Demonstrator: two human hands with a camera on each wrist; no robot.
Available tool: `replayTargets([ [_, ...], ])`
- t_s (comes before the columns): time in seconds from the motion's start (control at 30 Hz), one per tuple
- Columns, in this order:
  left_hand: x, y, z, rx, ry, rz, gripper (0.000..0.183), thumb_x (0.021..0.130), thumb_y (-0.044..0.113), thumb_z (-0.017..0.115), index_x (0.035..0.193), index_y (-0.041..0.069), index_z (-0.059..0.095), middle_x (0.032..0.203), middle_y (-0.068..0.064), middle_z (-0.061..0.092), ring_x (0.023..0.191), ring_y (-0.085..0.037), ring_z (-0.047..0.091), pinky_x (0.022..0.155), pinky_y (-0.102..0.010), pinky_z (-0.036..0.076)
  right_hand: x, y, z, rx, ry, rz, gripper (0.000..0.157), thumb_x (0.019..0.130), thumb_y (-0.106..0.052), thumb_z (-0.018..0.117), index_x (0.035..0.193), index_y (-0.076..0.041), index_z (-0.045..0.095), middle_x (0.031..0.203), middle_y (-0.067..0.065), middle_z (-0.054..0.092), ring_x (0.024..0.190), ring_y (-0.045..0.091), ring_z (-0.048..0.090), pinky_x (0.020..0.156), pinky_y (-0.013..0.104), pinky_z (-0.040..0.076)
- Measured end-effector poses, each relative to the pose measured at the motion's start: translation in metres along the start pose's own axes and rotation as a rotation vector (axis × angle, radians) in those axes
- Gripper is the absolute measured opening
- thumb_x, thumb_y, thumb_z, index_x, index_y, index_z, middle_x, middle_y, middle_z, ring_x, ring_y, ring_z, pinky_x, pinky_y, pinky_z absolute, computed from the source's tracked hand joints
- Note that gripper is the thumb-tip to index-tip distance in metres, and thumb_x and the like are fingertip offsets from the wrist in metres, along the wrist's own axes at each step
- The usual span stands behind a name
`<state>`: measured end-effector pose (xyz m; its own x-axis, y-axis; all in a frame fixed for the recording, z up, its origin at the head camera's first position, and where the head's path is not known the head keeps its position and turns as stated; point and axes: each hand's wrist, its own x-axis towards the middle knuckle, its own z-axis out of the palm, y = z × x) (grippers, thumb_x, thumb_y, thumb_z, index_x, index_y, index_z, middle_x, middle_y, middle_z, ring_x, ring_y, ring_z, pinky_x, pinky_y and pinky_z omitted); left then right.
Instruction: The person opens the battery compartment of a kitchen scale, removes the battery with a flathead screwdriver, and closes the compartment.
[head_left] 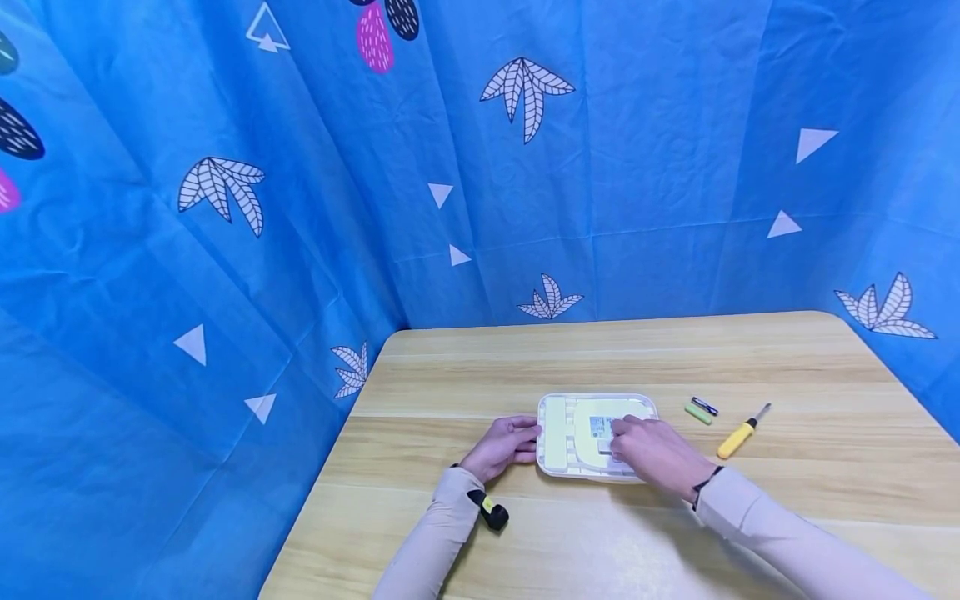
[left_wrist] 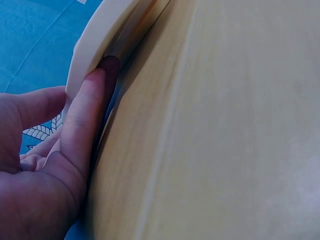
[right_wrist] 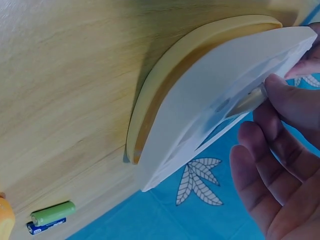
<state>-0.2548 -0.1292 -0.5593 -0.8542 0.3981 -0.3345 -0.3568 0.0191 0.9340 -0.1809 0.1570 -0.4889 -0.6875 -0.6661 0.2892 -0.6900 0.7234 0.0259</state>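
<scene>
A white device with rounded corners lies on the table, a printed label on the side facing up. Its kind cannot be told. My left hand grips its left end, the thumb on one side of the rim and a finger under it in the left wrist view. Over the middle of the device, my right hand pinches a small flat cover between thumb and forefinger, the other fingers loosely bent. Whether the cover is free of the device is hidden by the fingers. Beneath the white part shows a yellowish rim.
Right of the device lie a green battery and a dark blue battery, side by side. Beyond them is a screwdriver with a yellow handle. The wooden table ends at a blue patterned curtain.
</scene>
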Motion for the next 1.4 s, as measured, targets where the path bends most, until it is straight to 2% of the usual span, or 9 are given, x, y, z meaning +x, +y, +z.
replayTargets([
  [0.27, 0.000, 0.001, 0.000, 0.001, -0.002, -0.004, 0.043, 0.103, 0.010, 0.062, 0.141, -0.008, 0.054, 0.102, -0.008, 0.078, 0.077, -0.010, 0.075, 0.075, -0.023, 0.067, -0.002, -0.003, -0.001, 0.032, -0.022, 0.018, 0.025, 0.079, 0.008, 0.077, 0.076, -0.017, 0.076, 0.077, -0.007, 0.055, 0.066, 0.005, 0.040, 0.050, 0.012, 0.036],
  [0.57, 0.000, 0.001, -0.002, 0.007, 0.002, -0.001, 0.044, 0.103, 0.011, 0.062, 0.142, -0.008, 0.053, 0.104, -0.009, 0.078, 0.078, -0.011, 0.075, 0.077, -0.024, 0.067, -0.002, -0.008, 0.000, -0.092, -0.036, -0.038, 0.022, 0.074, 0.007, 0.083, 0.086, -0.010, 0.077, 0.086, 0.002, 0.064, 0.069, 0.011, 0.055, 0.055, 0.021, 0.054],
  [0.77, 0.001, 0.001, -0.002, 0.012, 0.007, 0.003, 0.045, 0.103, 0.011, 0.062, 0.142, -0.008, 0.052, 0.107, -0.012, 0.077, 0.078, -0.011, 0.075, 0.078, -0.025, 0.067, -0.004, -0.009, -0.001, -0.097, -0.052, -0.043, 0.022, 0.075, 0.007, 0.082, 0.090, -0.009, 0.077, 0.090, 0.003, 0.064, 0.077, 0.015, 0.059, 0.062, 0.026, 0.060],
  [0.9, 0.000, -0.001, -0.003, 0.016, 0.013, -0.001, 0.046, 0.103, 0.012, 0.063, 0.143, -0.007, 0.052, 0.108, -0.012, 0.076, 0.078, -0.010, 0.074, 0.077, -0.024, 0.067, -0.005, -0.007, -0.002, -0.007, -0.055, -0.014, 0.024, 0.076, 0.008, 0.079, 0.091, -0.011, 0.079, 0.088, 0.000, 0.063, 0.076, 0.013, 0.057, 0.062, 0.025, 0.058],
  [1.1, -0.001, -0.004, -0.003, 0.012, 0.002, -0.006, 0.046, 0.102, 0.012, 0.063, 0.143, -0.008, 0.052, 0.107, -0.012, 0.077, 0.078, -0.010, 0.074, 0.079, -0.025, 0.067, -0.010, 0.004, -0.005, 0.310, -0.082, 0.095, 0.025, 0.085, 0.008, 0.068, 0.084, -0.016, 0.077, 0.077, -0.009, 0.052, 0.071, 0.004, 0.046, 0.056, 0.016, 0.043],
  [1.2, 0.000, -0.003, -0.002, 0.009, 0.002, -0.009, 0.046, 0.102, 0.012, 0.063, 0.142, -0.008, 0.053, 0.106, -0.012, 0.077, 0.078, -0.010, 0.075, 0.079, -0.026, 0.067, -0.013, 0.012, -0.009, 0.401, -0.092, 0.186, 0.018, 0.091, 0.000, 0.068, 0.093, -0.015, 0.078, 0.086, -0.007, 0.063, 0.075, 0.004, 0.056, 0.062, 0.019, 0.054],
  [1.27, 0.001, -0.003, -0.002, 0.012, 0.003, -0.009, 0.046, 0.102, 0.012, 0.064, 0.142, -0.007, 0.053, 0.107, -0.012, 0.077, 0.079, -0.011, 0.075, 0.079, -0.026, 0.067, -0.016, 0.019, -0.013, 0.447, -0.082, 0.264, 0.017, 0.093, -0.005, 0.070, 0.106, -0.011, 0.078, 0.097, -0.002, 0.071, 0.081, 0.007, 0.064, 0.069, 0.023, 0.061],
  [1.33, 0.001, -0.002, -0.002, 0.018, 0.005, -0.005, 0.047, 0.102, 0.013, 0.064, 0.142, -0.008, 0.052, 0.108, -0.013, 0.077, 0.079, -0.011, 0.075, 0.080, -0.026, 0.067, -0.018, 0.025, -0.016, 0.492, -0.069, 0.335, 0.023, 0.094, -0.007, 0.070, 0.116, -0.003, 0.075, 0.103, 0.005, 0.074, 0.085, 0.010, 0.067, 0.072, 0.024, 0.062],
  [1.4, 0.001, -0.001, -0.002, 0.020, 0.006, -0.005, 0.047, 0.102, 0.013, 0.064, 0.143, -0.008, 0.052, 0.109, -0.014, 0.076, 0.079, -0.011, 0.074, 0.079, -0.026, 0.067, -0.021, 0.030, -0.018, 0.553, -0.067, 0.413, 0.028, 0.095, -0.008, 0.068, 0.121, 0.002, 0.071, 0.100, 0.007, 0.074, 0.082, 0.010, 0.065, 0.068, 0.022, 0.060],
])
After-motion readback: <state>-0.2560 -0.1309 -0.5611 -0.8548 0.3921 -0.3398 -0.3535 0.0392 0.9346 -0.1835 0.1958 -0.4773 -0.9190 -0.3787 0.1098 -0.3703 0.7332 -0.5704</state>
